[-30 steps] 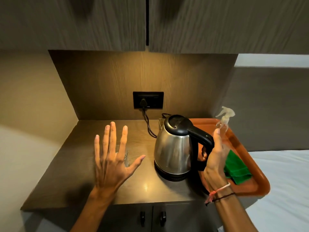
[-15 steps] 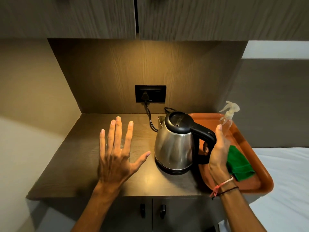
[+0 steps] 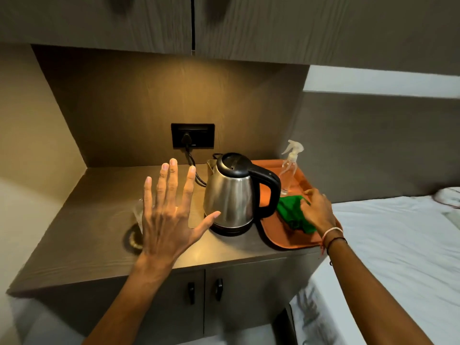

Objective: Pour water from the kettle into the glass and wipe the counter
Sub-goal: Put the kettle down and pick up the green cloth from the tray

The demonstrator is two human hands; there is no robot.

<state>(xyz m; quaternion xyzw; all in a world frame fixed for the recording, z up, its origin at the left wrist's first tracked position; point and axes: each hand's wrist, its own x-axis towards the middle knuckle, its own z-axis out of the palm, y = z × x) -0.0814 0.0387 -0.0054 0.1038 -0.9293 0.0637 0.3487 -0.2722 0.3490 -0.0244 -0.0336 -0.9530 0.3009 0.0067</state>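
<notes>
A dim alcove held a dark wood-grain counter (image 3: 87,235), lit from above by a warm lamp under two closed upper cabinets (image 3: 149,21). The back wall was brown wood panel with a black socket plate (image 3: 193,135) in its middle; a black cord (image 3: 193,168) ran from the plug down to the counter behind the kettle. Below the counter were two cabinet doors with small black handles (image 3: 204,290). To the right, lower than the counter, lay a bed with white sheets (image 3: 398,245).

The steel kettle (image 3: 230,197), with a black lid and black handle, stood upright on its base near the middle of the counter, untouched. Just right of it an orange tray (image 3: 281,235) rested on the counter's right end. On the tray lay a crumpled green cloth (image 3: 291,215), and behind it a clear spray bottle (image 3: 290,168) stood upright.

The left hand (image 3: 169,215) hovered above the counter, palm down, fingers spread wide, holding nothing. It covered most of the clear glass (image 3: 138,215), which stood on the counter left of the kettle; only its left edge showed. The right hand (image 3: 317,210) reached onto the tray, fingers curved down onto the green cloth; whether they had closed on it could not be told. Thread bands circled that wrist.
</notes>
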